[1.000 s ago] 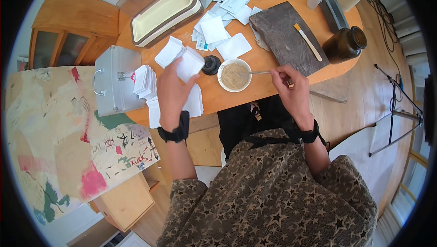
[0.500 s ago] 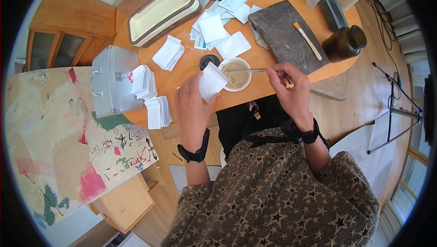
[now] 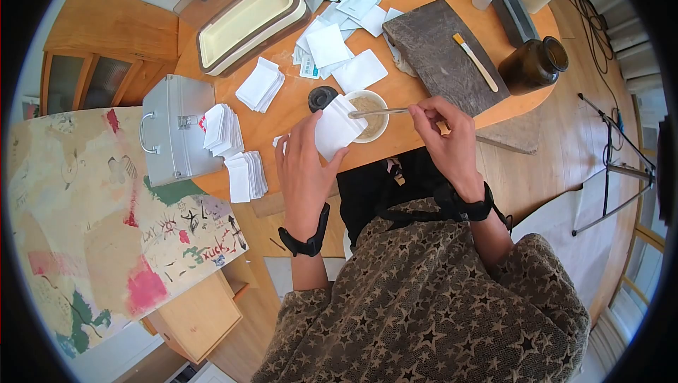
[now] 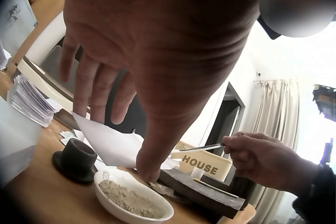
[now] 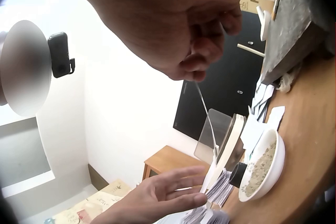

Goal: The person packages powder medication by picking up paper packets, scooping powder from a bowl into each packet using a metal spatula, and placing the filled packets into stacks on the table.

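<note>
— Hands first, nearest the body: what does each one hold?

— Left hand pinches a white paper sachet between thumb and fingers, right at the near rim of the bowl. The right hand has its fingers curled round the handle of a thin metal spoon, whose tip reaches over the bowl toward the sachet.

— And what's in the bowl?

— A beige powder, plenty of it from the left wrist view. Whether any lies on the spoon I cannot tell.

— How far along would you say?

— My judgement: somewhere in the middle. Stacks of white sachets sit at the table's near left edge beside a metal case, with another small stack further in. Loose flat sachets spread beyond the bowl, next to a small black lid. Which are filled is not visible, but the full bowl suggests many remain.

— Further back?

— A dark slab with a brush lying on it, a brown jar to its right, and a cream tray at the far left.
</note>
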### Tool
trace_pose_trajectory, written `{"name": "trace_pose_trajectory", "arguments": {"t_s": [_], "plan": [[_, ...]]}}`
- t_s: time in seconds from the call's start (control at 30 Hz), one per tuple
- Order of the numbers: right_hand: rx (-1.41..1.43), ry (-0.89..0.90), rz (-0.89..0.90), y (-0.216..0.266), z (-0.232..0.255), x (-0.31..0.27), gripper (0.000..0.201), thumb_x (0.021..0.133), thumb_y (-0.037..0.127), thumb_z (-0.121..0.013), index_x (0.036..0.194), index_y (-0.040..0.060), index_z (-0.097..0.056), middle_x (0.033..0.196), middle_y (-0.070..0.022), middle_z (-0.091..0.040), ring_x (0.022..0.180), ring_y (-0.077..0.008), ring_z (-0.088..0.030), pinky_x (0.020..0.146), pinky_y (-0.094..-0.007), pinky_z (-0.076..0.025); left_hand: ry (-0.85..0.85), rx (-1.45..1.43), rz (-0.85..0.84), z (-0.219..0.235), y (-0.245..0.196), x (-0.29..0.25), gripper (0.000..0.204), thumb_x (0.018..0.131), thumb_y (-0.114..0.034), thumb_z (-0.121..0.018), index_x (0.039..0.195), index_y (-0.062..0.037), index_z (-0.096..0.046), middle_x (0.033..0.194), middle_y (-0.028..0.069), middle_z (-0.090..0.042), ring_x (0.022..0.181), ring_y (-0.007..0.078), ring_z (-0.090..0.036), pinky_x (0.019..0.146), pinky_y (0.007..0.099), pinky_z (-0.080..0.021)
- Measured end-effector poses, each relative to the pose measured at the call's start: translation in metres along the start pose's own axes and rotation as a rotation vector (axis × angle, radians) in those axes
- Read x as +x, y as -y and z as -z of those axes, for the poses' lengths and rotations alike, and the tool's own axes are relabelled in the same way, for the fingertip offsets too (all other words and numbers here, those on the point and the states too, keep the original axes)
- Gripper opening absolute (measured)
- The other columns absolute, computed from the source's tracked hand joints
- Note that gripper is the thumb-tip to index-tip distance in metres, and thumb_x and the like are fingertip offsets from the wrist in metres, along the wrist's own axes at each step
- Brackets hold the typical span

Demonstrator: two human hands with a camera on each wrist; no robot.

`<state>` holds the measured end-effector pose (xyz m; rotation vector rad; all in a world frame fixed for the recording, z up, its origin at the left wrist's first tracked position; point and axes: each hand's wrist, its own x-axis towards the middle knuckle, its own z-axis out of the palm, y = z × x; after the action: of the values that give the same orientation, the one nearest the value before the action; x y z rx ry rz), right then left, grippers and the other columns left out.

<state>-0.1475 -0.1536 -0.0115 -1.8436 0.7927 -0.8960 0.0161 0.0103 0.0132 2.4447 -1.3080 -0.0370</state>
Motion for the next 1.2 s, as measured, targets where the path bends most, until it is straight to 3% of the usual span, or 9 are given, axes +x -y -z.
{"name": "trace_pose_trajectory", "arguments": {"t_s": [0.67, 0.73, 0.77, 0.83, 0.97, 1.2], "plan": [[0.039, 0.085, -0.066, -0.001, 0.003, 0.001, 0.014, 0.093, 0.010, -0.073, 0.086, -0.0019, -0.068, 0.064, -0.0072, -0.062, 0.054, -0.0149, -0.054, 0.054, -0.0293, -0.042, 0.024, -0.101, -0.033, -0.010, -0.007, 0.005, 0.074, 0.074, -0.020, -0.088, 0.138, -0.0072, -0.052, 0.132, 0.0141, -0.061, 0.125, 0.0302, -0.057, 0.112, 0.0465, -0.036], [-0.077, 0.062, 0.104, -0.001, 0.003, 0.001, 0.010, 0.090, 0.012, -0.075, 0.087, 0.0039, -0.071, 0.065, -0.0047, -0.060, 0.055, -0.0176, -0.053, 0.057, -0.0314, -0.041, 0.022, -0.116, -0.044, -0.013, -0.007, 0.006, 0.076, 0.074, -0.020, -0.088, 0.139, -0.0070, -0.051, 0.133, 0.0146, -0.061, 0.126, 0.0306, -0.056, 0.112, 0.0466, -0.036], [-0.077, 0.063, 0.104, -0.001, 0.005, 0.002, 0.010, 0.090, 0.012, -0.075, 0.087, 0.0039, -0.071, 0.065, -0.0047, -0.060, 0.055, -0.0176, -0.053, 0.057, -0.0314, -0.041, 0.014, -0.125, -0.042, -0.016, -0.007, 0.006, 0.077, 0.075, -0.020, -0.088, 0.140, -0.0070, -0.050, 0.134, 0.0148, -0.060, 0.127, 0.0309, -0.055, 0.112, 0.0466, -0.037], [-0.331, 0.118, 0.423, 0.001, 0.010, 0.003, 0.007, 0.086, 0.015, -0.078, 0.089, 0.0109, -0.072, 0.066, -0.0017, -0.058, 0.058, -0.0197, -0.051, 0.060, -0.0338, -0.039, 0.006, -0.134, -0.041, -0.018, -0.007, 0.007, 0.078, 0.075, -0.020, -0.088, 0.141, -0.0071, -0.049, 0.135, 0.0151, -0.059, 0.128, 0.0312, -0.055, 0.112, 0.0467, -0.037], [-0.363, 0.126, 0.465, 0.002, 0.011, 0.003, 0.009, 0.083, 0.015, -0.079, 0.090, 0.0151, -0.073, 0.067, -0.0001, -0.056, 0.060, -0.0192, -0.050, 0.061, -0.0341, -0.038, -0.001, -0.121, -0.047, -0.018, -0.006, 0.008, 0.079, 0.076, -0.020, -0.087, 0.143, -0.0075, -0.047, 0.137, 0.0153, -0.058, 0.129, 0.0317, -0.054, 0.112, 0.0465, -0.037], [-0.237, -0.029, 0.332, 0.002, 0.013, 0.005, 0.008, 0.086, 0.011, -0.079, 0.089, 0.0090, -0.072, 0.065, -0.0007, -0.058, 0.054, -0.0181, -0.049, 0.061, -0.0322, -0.036, -0.037, -0.100, -0.019, -0.018, 0.001, 0.006, 0.076, 0.077, -0.024, -0.086, 0.142, -0.0072, -0.050, 0.136, 0.0153, -0.058, 0.127, 0.0314, -0.055, 0.111, 0.0456, -0.036]]}}
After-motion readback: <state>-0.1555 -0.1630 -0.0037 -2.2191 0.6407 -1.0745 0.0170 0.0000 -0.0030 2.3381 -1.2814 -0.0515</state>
